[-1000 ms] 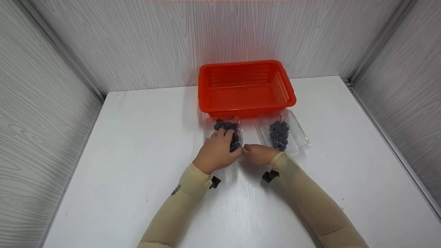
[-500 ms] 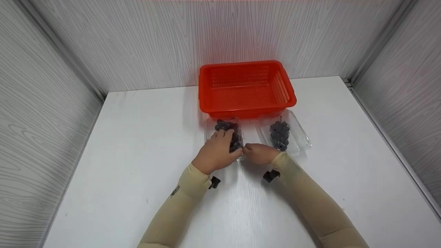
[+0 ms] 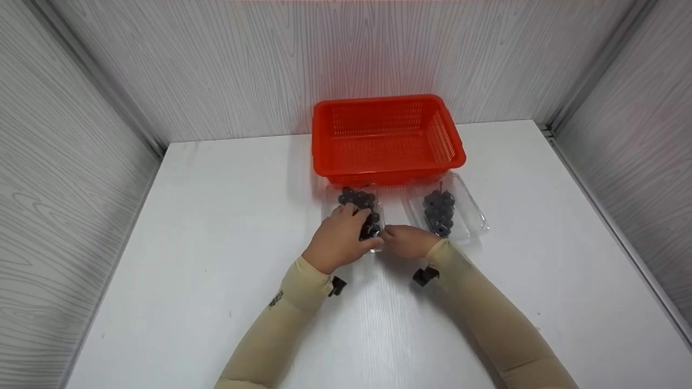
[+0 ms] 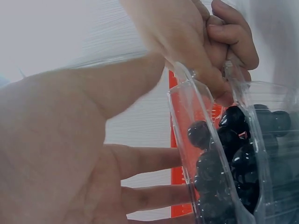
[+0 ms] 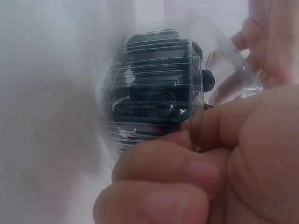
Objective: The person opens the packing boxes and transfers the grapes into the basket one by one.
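A clear plastic clamshell box with a bunch of dark grapes inside lies in front of the red basket. My left hand rests on it, with straight fingers against the lid and the thumb stretched toward its near corner. In the left wrist view, a gap parts the lid from the tray half at this end. My right hand pinches the tray's rim at the near right corner between thumb and forefinger, its other fingers curled. Part of the box is hidden under my left hand.
A red slotted basket stands at the back, behind the box. Right of my hands lies a second clear box with dark grapes. Pale panels enclose the white tabletop at the back and sides.
My left thumb has shifted slightly right and toward me at the box's near corner, and more of the grapes shows there. The right hand, basket and second box have hardly moved.
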The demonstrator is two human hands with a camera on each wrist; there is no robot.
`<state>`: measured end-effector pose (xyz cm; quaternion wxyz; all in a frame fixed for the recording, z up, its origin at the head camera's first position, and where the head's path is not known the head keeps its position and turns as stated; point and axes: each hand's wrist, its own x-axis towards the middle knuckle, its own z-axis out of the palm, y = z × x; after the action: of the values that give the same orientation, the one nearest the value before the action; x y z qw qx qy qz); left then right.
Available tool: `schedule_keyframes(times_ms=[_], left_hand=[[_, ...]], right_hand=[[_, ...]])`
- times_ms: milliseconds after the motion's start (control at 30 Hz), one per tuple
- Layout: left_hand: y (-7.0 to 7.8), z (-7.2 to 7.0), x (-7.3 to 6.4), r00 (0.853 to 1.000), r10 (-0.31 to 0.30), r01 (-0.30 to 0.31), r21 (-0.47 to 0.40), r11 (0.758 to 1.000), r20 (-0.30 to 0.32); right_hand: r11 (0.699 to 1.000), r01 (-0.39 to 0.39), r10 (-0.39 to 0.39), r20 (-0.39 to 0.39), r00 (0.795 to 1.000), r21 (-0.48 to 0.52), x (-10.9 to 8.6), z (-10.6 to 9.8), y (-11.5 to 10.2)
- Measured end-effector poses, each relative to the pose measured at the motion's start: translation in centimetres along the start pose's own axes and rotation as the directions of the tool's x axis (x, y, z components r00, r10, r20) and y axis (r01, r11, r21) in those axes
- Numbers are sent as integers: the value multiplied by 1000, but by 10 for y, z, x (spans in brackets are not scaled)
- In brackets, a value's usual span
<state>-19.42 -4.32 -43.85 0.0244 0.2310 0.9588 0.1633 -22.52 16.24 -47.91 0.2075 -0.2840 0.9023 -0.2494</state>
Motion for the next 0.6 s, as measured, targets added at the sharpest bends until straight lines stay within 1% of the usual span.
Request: schedule_keyframes(times_ms=[100,200,433,600], left_hand=[[-1,0,0,1000,16,-15,43,999,-11],[-2,0,1,1000,19,-18,72,997,-17],[-3,-1,2,1000,24,-23,77,997,-8],[-3,-2,2,1000,9,-9,55,998,-2]], right_hand=[[997,-51,51,11,999,59,-2,-1,-1],[994,-76,75,20,997,79,-3,-3,-1],[996,-68,68,-1,998,56,-2,-2,0],[998,-53,53,0,999,43,-2,-1,0]])
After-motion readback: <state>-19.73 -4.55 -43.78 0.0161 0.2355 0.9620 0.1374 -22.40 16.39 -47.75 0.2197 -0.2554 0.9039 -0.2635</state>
